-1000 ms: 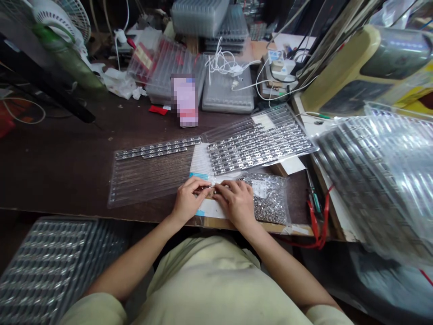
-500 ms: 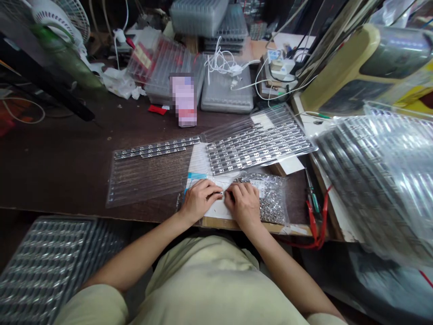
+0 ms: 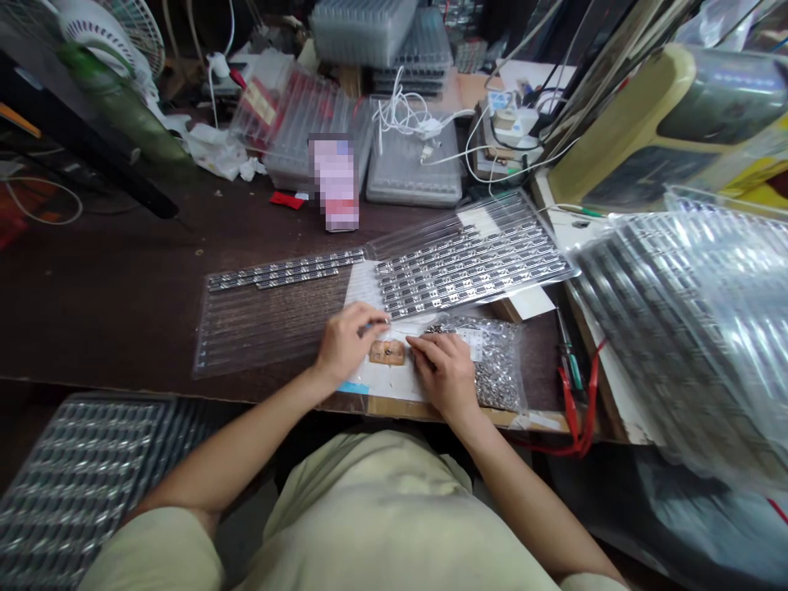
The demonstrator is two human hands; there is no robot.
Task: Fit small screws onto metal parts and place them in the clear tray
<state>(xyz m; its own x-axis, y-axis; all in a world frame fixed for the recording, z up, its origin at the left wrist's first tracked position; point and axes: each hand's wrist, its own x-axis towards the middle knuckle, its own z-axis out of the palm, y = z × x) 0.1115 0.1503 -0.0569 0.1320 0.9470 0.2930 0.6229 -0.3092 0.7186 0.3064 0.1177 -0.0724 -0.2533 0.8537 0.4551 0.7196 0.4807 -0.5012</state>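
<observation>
My left hand [image 3: 345,343] is raised a little over the white paper, thumb and fingers closed around a small dark part with a silvery end [image 3: 373,326]. Just below its fingertips lies a small wooden block [image 3: 387,353] with dark spots on top. My right hand [image 3: 446,369] rests right of the block, its thumb and index finger close together; anything between them is too small to make out. Beside it, a clear plastic bag [image 3: 501,369] full of small shiny metal pieces lies partly behind my right hand.
A clear ribbed tray [image 3: 277,324] with a few rows of parts lies left. Another tray [image 3: 471,271], mostly filled with metal parts, lies behind my hands. A screwdriver [image 3: 570,361] and red strap [image 3: 579,419] lie right, near stacked trays [image 3: 683,328]. A phone [image 3: 336,185] leans at the back.
My left hand has moved up and away from my right, carrying the small part. The wooden block between the hands is now uncovered. My right hand has hardly moved.
</observation>
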